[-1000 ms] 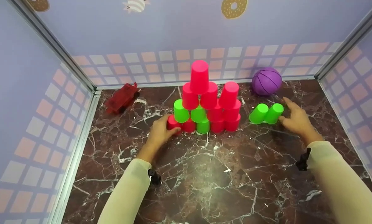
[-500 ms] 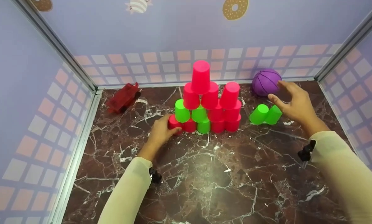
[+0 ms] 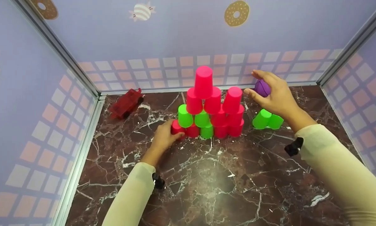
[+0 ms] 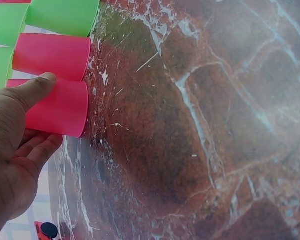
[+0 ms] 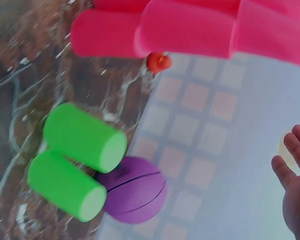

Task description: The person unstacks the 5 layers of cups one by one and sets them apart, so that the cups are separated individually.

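Observation:
A stack of upside-down plastic cups stands mid-table, mostly red with several green ones, tiered like an uneven pyramid. One red cup (image 3: 204, 82) tops it; another red cup (image 3: 232, 100) ends the right column. At the lower left corner my left hand (image 3: 162, 136) holds the outermost red cup (image 4: 60, 112), thumb on the near side and fingers behind. My right hand (image 3: 277, 97) is raised in the air right of the stack, fingers spread, holding nothing. Below it stand two green cups, a left one (image 3: 262, 119) and a right one (image 3: 275, 121), side by side.
A purple ball (image 5: 135, 190) sits near the back wall, partly hidden by my right hand in the head view. A red toy vehicle (image 3: 126, 103) lies at the back left. Panels enclose the dark marble-patterned table (image 3: 203, 188) on three sides.
My right hand has lifted away from the two green cups and moved up and left toward the stack, passing over the ball. My left hand keeps its hold; the cups stay put.

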Demonstrator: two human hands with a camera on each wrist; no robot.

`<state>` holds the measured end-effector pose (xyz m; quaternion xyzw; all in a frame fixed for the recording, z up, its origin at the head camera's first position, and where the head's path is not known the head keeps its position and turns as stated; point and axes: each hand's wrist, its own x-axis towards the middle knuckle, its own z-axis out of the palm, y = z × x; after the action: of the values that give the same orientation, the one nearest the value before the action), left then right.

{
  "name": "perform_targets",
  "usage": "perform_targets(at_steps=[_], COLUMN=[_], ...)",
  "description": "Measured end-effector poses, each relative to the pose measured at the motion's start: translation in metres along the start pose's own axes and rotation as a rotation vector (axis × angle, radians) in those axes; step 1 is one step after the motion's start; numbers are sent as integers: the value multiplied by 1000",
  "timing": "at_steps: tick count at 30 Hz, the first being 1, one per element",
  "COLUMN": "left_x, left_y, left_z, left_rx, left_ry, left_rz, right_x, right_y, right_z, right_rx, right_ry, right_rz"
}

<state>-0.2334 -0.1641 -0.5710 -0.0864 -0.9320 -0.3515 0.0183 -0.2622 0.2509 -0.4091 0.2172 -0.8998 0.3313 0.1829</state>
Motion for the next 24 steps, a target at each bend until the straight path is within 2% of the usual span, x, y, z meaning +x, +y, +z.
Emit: perform_targets(at_steps=[8, 17, 24], left_x=[0, 0, 1], left_y=[-1, -2, -1], left_z=[2, 1, 2], left_rx=[17, 0, -24], left_ry=[12, 13, 9], left_rz=[6, 3, -6], right_x=[17, 37, 46], right_y=[-31, -64, -79], right_z=[11, 20, 30], right_rx=[17, 51, 79], right_ry=[-32, -79, -116], right_rz=[-75, -101, -110])
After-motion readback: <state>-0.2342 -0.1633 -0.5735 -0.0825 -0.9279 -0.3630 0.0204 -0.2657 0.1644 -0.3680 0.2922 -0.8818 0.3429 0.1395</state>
